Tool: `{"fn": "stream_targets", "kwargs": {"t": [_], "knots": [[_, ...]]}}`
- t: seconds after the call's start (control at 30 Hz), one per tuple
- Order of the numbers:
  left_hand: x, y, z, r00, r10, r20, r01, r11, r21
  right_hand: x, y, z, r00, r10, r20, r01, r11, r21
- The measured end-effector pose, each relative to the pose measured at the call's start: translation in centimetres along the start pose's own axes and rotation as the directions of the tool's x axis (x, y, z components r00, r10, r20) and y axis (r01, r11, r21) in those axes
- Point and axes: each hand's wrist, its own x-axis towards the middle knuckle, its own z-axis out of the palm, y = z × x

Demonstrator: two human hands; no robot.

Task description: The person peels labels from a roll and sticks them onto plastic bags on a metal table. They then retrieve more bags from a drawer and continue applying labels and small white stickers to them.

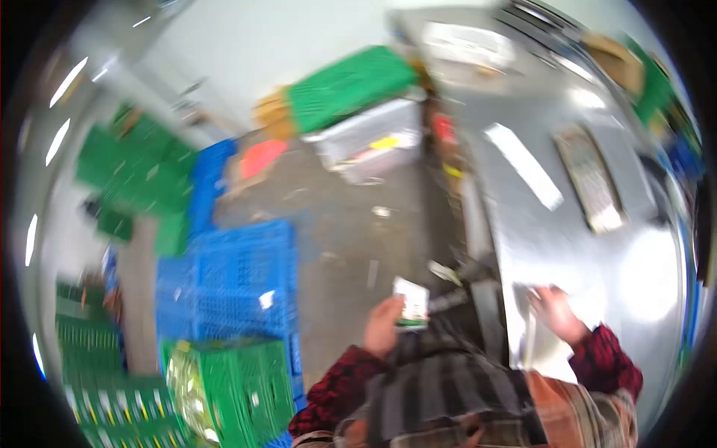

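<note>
White packet (414,301), one: small, flat, roughly rectangular. Mostly white face, smudged darker marks toward the lower part, green band along the lower end. Sits slightly askew, upper edge slanting. Marks too blurred to read.

Position: in the left hand (383,326), in front of the body, off the side of the metal table (534,243), with the floor (340,246) behind it in view. Fingers clamped on the packet at its left edge; most of the white face projects clear of the fingertips, toward the table side. Green end near the lower fingers.

Right hand (560,313): over the table near its edge, well apart from the packet. Fingers bent, motion-blurred; cannot tell whether they are together on anything or apart. White sheet (549,355) just below this hand, beside the forearm; contact with the fingers unclear.

Farther along the table: a white strip (523,166) lying aslant, and near it a long, dark-rimmed tray (573,140) with pale contents. Both well beyond the right hand's reach of fingers, neither touched.
</note>
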Motion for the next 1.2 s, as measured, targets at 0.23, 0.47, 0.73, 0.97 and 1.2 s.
{"fn": "stream_targets", "kwargs": {"t": [0.23, 0.47, 0.73, 0.97, 1.2], "knots": [[2.4, -0.9, 7.1, 0.981, 0.019, 0.191, -0.127, 0.814, 0.567, 2.2, -9.2, 1.2, 0.928, -0.16, -0.336, 0.241, 0.947, 0.215], [3.3, -3.1, 11.3, 0.679, -0.233, 0.696, -0.557, 0.454, 0.695, -5.1, -7.5, 4.5, 0.983, -0.02, -0.18, 0.057, 0.978, 0.201], [5.0, -7.1, 16.4, 0.398, -0.332, 0.855, -0.782, 0.365, 0.506, -13.1, -6.5, 4.4, 0.808, 0.348, -0.476, -0.207, 0.923, 0.323], [2.1, -4.7, 17.2, 0.574, -0.437, 0.692, -0.509, 0.472, 0.72, -25.0, -1.4, 6.0, 0.65, 0.735, -0.194, -0.687, 0.677, 0.265], [3.0, -5.3, 17.5, 0.467, -0.315, 0.826, -0.728, 0.393, 0.561, -30.9, 9.6, -2.3, -0.105, 0.845, -0.524, -0.34, 0.465, 0.817]]}}
